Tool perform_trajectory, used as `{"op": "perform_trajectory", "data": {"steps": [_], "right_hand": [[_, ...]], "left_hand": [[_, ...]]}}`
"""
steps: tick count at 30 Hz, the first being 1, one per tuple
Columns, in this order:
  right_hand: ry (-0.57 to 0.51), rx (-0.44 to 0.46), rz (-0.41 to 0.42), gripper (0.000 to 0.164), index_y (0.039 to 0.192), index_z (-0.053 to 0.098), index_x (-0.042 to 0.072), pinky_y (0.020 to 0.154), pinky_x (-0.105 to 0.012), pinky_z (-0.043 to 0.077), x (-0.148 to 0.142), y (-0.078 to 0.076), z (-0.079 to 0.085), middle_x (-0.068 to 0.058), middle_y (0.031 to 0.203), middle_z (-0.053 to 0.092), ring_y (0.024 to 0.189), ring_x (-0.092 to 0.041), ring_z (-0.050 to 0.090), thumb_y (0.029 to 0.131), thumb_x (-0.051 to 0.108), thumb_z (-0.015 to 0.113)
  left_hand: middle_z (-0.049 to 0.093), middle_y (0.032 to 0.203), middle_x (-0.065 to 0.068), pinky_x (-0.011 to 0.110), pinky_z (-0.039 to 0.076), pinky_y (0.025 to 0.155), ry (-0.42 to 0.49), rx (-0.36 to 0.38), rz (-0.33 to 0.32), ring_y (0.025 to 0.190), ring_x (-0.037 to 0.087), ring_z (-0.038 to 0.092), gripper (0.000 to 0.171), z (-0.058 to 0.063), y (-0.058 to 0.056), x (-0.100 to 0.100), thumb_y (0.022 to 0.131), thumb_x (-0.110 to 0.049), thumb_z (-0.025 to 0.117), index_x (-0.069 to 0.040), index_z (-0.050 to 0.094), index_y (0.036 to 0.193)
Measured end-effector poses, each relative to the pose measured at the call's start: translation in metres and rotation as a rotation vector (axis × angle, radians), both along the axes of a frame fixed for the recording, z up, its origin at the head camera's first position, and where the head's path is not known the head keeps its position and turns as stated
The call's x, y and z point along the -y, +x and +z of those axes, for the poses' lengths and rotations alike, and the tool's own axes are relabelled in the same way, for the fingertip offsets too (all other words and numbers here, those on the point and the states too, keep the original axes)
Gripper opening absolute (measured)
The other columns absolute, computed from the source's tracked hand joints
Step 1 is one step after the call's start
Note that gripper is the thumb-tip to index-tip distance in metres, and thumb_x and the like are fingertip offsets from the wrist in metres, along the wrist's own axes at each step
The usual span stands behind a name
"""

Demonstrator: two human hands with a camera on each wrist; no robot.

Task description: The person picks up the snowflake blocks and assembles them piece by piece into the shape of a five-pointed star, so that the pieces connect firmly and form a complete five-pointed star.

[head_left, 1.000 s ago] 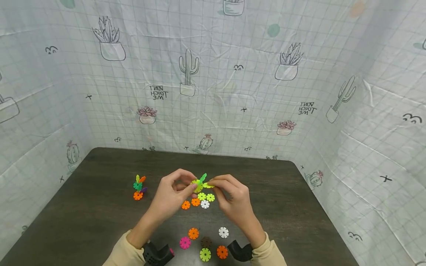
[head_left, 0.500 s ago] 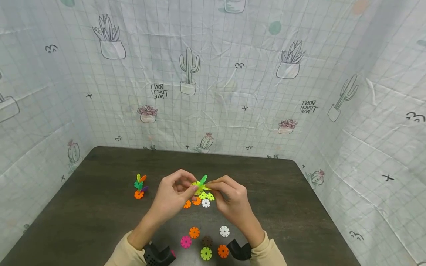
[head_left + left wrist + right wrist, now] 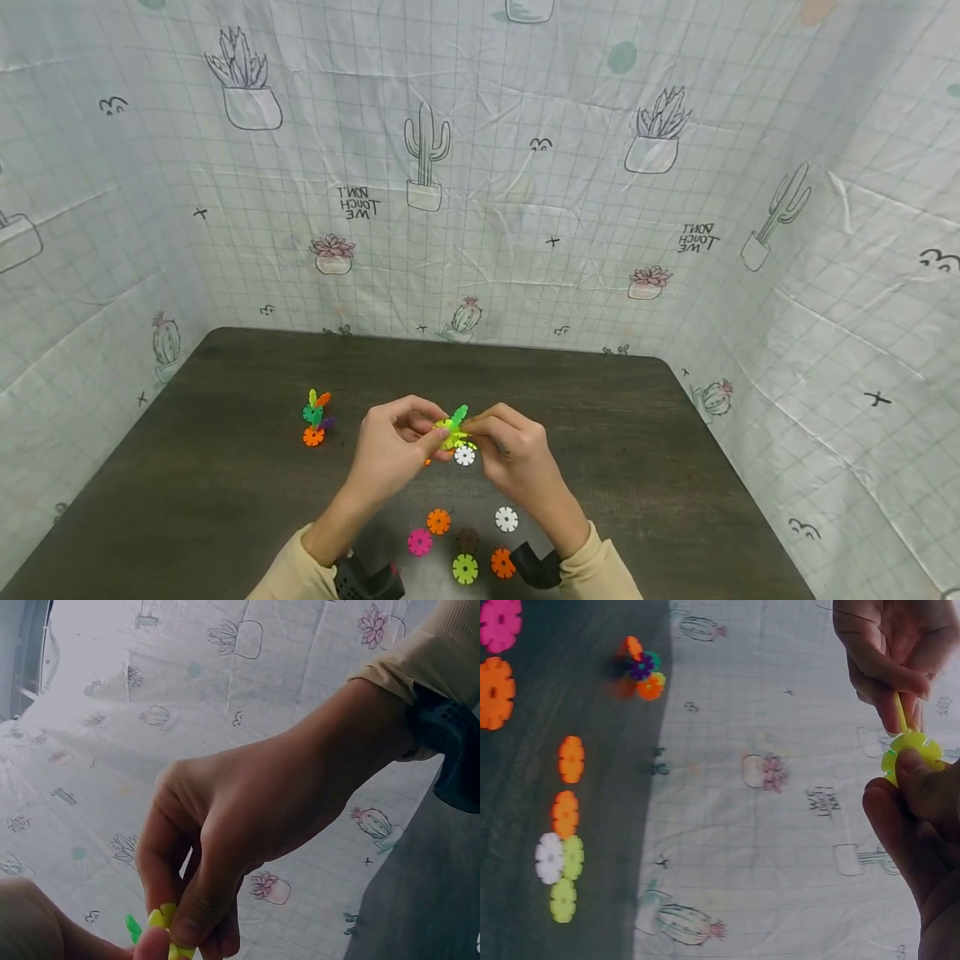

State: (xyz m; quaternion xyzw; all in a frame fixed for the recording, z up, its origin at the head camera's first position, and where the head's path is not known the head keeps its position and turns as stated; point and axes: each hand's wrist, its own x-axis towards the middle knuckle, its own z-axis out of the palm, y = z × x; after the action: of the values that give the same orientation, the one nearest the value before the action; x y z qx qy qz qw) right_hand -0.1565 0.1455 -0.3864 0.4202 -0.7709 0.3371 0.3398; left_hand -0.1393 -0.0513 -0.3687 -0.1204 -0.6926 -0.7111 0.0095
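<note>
In the head view my left hand pinches a yellow notched interlocking disc between thumb and fingers. A green disc stands up from it at an angle. Close on the right, my right hand grips a second yellow disc, seen face-on in the right wrist view. The two yellow discs meet at right angles there; how deep their slots sit is hidden by fingertips. From the left wrist view, yellow petals show between both hands' fingers, with a bit of green disc beside them.
A built stack of discs stands at the left of the dark table. Beneath the hands lie a white disc and partly hidden orange and yellow ones. Nearer are pink, orange, white, brown and lime discs.
My right hand has moved left, bringing its yellow disc against the left hand's piece. Both hands have come slightly lower in view and now cover more of the discs beneath them.
</note>
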Motion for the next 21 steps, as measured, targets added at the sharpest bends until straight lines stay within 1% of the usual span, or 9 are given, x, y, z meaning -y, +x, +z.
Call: {"op": "perform_trajectory", "data": {"steps": [2, 4, 7, 9, 11, 16, 19, 21], "right_hand": [[0.014, 0.016, 0.000, 0.014, 0.091, 0.074, 0.006, 0.062, -0.011, 0.050, -0.001, 0.000, -0.003, -0.004, 0.087, 0.067, 0.071, -0.011, 0.066, 0.100, 0.007, 0.063], [0.022, 0.020, -0.006, 0.013, 0.091, 0.075, 0.006, 0.063, -0.011, 0.051, -0.002, 0.000, -0.005, -0.004, 0.088, 0.068, 0.071, -0.011, 0.066, 0.099, 0.008, 0.064], [0.031, 0.016, -0.017, 0.011, 0.093, 0.075, 0.007, 0.065, -0.012, 0.052, -0.004, 0.000, -0.004, -0.003, 0.090, 0.068, 0.074, -0.011, 0.067, 0.099, 0.007, 0.065], [0.034, 0.012, -0.023, 0.009, 0.094, 0.075, 0.007, 0.065, -0.012, 0.053, -0.004, 0.000, -0.003, -0.003, 0.091, 0.068, 0.076, -0.011, 0.068, 0.097, 0.004, 0.067], [0.042, 0.007, -0.026, 0.008, 0.095, 0.075, 0.006, 0.066, -0.012, 0.052, -0.004, 0.000, -0.002, -0.003, 0.092, 0.068, 0.076, -0.011, 0.068, 0.094, 0.000, 0.070], [0.043, -0.012, -0.022, 0.022, 0.095, 0.075, 0.006, 0.066, -0.012, 0.052, -0.003, -0.001, 0.001, -0.003, 0.093, 0.067, 0.076, -0.011, 0.067, 0.080, -0.009, 0.080], [0.033, -0.015, -0.016, 0.025, 0.096, 0.074, 0.006, 0.068, -0.013, 0.054, -0.003, -0.002, 0.002, -0.002, 0.095, 0.068, 0.078, -0.011, 0.068, 0.078, -0.010, 0.081], [0.032, -0.008, -0.012, 0.027, 0.099, 0.074, 0.006, 0.071, -0.015, 0.055, -0.003, -0.002, 0.002, -0.003, 0.098, 0.068, 0.081, -0.012, 0.068, 0.078, -0.009, 0.081]], "left_hand": [[0.064, 0.077, 0.017, 0.034, 0.062, 0.060, 0.022, 0.036, -0.002, 0.063, 0.025, 0.073, 0.014, -0.003, 0.000, -0.001, 0.086, 0.007, 0.074, 0.007, 0.071, 0.100], [0.063, 0.078, 0.017, 0.036, 0.063, 0.063, 0.037, 0.053, -0.014, 0.063, 0.022, 0.073, 0.015, -0.006, -0.002, -0.002, 0.086, 0.007, 0.074, 0.007, 0.071, 0.101], [0.063, 0.080, 0.018, 0.036, 0.063, 0.064, 0.035, 0.041, -0.032, 0.063, 0.019, 0.073, 0.016, -0.008, -0.004, -0.001, 0.087, 0.005, 0.074, 0.007, 0.071, 0.103], [0.064, 0.082, 0.019, 0.036, 0.063, 0.064, 0.022, 0.028, -0.042, 0.065, 0.020, 0.073, 0.017, -0.008, -0.005, 0.001, 0.088, 0.003, 0.074, 0.006, 0.071, 0.105], [0.065, 0.084, 0.019, 0.035, 0.063, 0.064, 0.008, 0.024, -0.045, 0.066, 0.021, 0.074, 0.018, -0.008, -0.006, 0.002, 0.089, 0.001, 0.075, 0.004, 0.071, 0.106], [0.066, 0.087, 0.020, 0.031, 0.061, 0.060, -0.022, 0.022, -0.059, 0.067, 0.022, 0.074, 0.020, -0.007, -0.006, 0.006, 0.090, -0.003, 0.075, 0.003, 0.071, 0.108], [0.067, 0.089, 0.021, 0.032, 0.062, 0.062, -0.028, 0.010, -0.069, 0.068, 0.021, 0.074, 0.020, -0.006, -0.006, 0.007, 0.091, -0.004, 0.075, 0.003, 0.070, 0.109], [0.067, 0.090, 0.021, 0.034, 0.062, 0.063, -0.025, 0.004, -0.075, 0.070, 0.023, 0.075, 0.020, -0.006, -0.006, 0.009, 0.091, -0.004, 0.075, 0.003, 0.069, 0.109]]}}
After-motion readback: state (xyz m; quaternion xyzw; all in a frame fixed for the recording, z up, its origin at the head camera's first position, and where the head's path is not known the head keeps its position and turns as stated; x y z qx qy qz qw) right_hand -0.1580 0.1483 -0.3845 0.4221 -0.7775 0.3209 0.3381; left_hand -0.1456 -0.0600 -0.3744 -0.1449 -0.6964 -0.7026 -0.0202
